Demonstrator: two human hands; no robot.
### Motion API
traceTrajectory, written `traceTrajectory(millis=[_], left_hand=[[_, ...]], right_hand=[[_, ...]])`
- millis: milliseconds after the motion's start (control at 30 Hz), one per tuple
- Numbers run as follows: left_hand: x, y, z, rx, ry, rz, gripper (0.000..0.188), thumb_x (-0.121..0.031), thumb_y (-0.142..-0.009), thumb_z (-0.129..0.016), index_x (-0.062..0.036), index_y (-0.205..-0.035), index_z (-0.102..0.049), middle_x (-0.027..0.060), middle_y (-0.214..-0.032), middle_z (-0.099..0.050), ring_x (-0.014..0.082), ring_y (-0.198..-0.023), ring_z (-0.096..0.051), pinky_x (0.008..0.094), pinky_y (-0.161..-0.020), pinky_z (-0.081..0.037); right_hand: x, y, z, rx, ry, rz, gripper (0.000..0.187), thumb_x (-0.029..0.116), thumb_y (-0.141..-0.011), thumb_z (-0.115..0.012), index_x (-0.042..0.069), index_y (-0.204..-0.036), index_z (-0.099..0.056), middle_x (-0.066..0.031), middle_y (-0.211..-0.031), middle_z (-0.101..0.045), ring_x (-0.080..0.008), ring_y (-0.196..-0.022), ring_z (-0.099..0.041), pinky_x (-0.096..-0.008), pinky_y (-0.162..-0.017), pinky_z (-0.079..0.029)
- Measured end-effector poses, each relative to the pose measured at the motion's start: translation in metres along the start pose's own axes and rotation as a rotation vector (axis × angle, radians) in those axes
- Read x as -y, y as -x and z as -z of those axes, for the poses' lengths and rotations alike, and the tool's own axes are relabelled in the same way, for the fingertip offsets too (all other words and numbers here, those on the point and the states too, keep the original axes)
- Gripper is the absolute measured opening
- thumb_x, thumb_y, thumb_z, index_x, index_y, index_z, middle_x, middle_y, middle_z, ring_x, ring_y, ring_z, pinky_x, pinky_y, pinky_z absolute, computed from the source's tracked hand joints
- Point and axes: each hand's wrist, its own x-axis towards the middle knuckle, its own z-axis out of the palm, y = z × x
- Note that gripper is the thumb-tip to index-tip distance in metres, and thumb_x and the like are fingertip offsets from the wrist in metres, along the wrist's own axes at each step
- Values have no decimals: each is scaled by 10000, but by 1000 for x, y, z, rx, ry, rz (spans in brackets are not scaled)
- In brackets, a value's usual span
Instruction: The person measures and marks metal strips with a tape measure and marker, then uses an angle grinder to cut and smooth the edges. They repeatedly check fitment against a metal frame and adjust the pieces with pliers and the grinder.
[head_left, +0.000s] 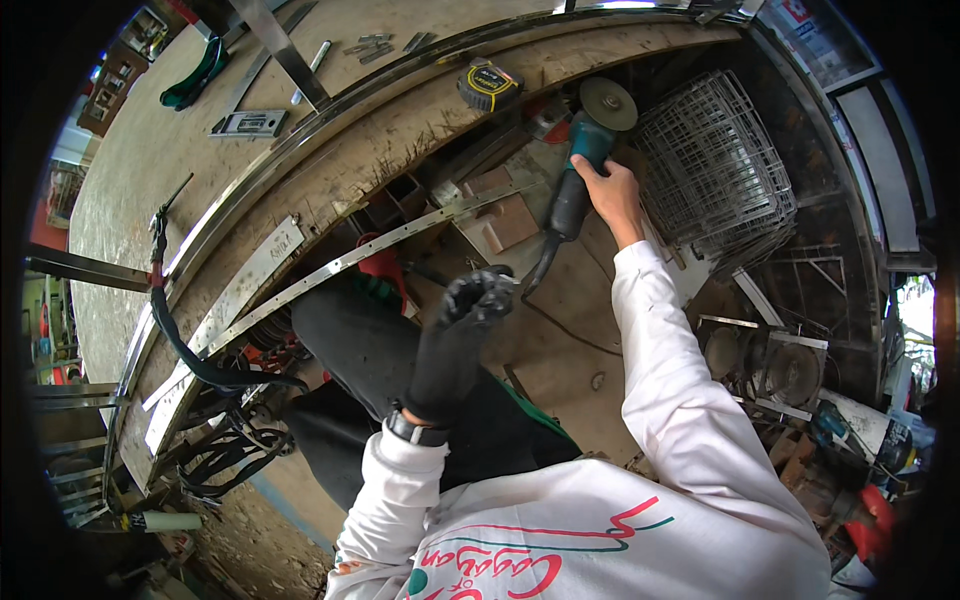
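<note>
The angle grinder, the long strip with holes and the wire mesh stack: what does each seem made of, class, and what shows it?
Angle grinder: housing probably moulded plastic, smooth, evenly teal and dark.
Long strip: likely metal, pale and thin, with small holes along it.
Wire mesh stack: apparently metal wire, dull grey, in thin crossing rods; possibly coated.

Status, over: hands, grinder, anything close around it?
Right hand gripping angle grinder. Left hand gloved, curled, apart from it; contents unclear. Wire grids right of grinder, tape measure left.
</note>
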Motion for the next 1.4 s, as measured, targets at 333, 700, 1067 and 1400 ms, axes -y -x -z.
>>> traceTrajectory(millis=[333, 700, 1067, 1400], left_hand=[[-47, 40, 63, -171, 132, -152, 282, -114, -1047, -651, -57, -1323, -629, 63, -1116, -713, 209, -1042, -726, 358, -862, -626], [-66, 76, 79, -336, 142, -163, 187, -112, -1039, -696, -22, -1204, -690, 36, -1023, -730, 122, -897, -711, 284, -781, -604], [-69, 112, 59, -538, -339, -568, 246, -8, -940, -780, 7, -1180, -731, 43, -1088, -753, 94, -978, -693, 247, -838, -550], [-77, 159, 86, -388, -308, -424, 323, 43, -874, -819, 8, -1185, -742, 117, -1224, -740, 168, -1099, -708, 312, -930, -574]], right_hand=[[-13, 30, -21, -170, -68, 30, 874, 642, -880, -774, -119, -1293, -656, -286, -1165, -740, -371, -1094, -732, -437, -970, -541], [1, 109, 3, -473, -13, 197, 613, 454, -970, -776, -51, -1290, -638, -134, -1067, -712, -203, -904, -687, -337, -786, -566], [216, 292, -25, 575, -641, 261, 279, 128, -912, -853, -30, -1114, -742, -73, -982, -764, -104, -847, -718, -243, -744, -582], [231, 313, -25, 716, -674, 260, 235, 63, -915, -836, -40, -1105, -743, -87, -1001, -782, -118, -884, -749, -250, -803, -611]])
